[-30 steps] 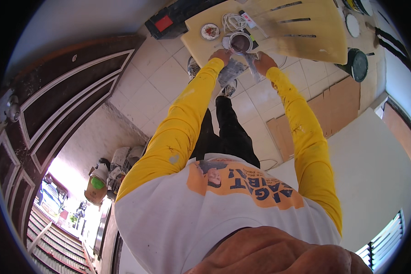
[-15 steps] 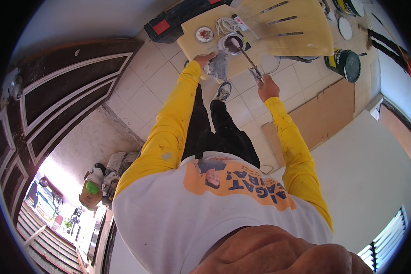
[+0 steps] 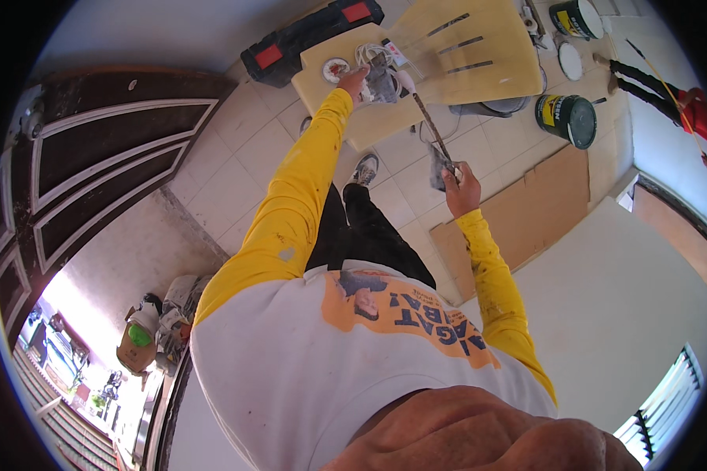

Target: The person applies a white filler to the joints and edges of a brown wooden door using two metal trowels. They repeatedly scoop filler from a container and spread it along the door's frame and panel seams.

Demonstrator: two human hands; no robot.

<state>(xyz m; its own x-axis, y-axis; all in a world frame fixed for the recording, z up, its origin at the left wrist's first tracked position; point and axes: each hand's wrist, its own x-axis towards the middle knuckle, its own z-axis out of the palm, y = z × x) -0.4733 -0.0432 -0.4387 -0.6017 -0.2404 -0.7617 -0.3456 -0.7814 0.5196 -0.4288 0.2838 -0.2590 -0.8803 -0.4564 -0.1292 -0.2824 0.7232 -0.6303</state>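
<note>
My left hand [image 3: 356, 80] reaches out to the seat of a pale yellow plastic chair [image 3: 463, 47] and grips a grey power tool [image 3: 382, 83] lying there beside a coil of white cord [image 3: 368, 55]. A long thin metal rod [image 3: 430, 125] runs from the tool back toward me. My right hand [image 3: 462, 187] is closed around its near end, above the tiled floor. Both arms wear yellow sleeves. Whether the rod is fixed into the tool is hidden by my left hand.
A small round disc [image 3: 335, 69] lies on the chair seat. A black and red tool case [image 3: 314, 35] sits behind it. Paint buckets [image 3: 569, 118] [image 3: 577, 17], a white lid [image 3: 567, 60], a cardboard sheet [image 3: 526, 208], a dark door [image 3: 94, 157]. Another person [image 3: 668, 90] stands at top right.
My right hand has drawn back from the chair toward my body, holding the rod's end. My left hand stays on the tool at the chair seat.
</note>
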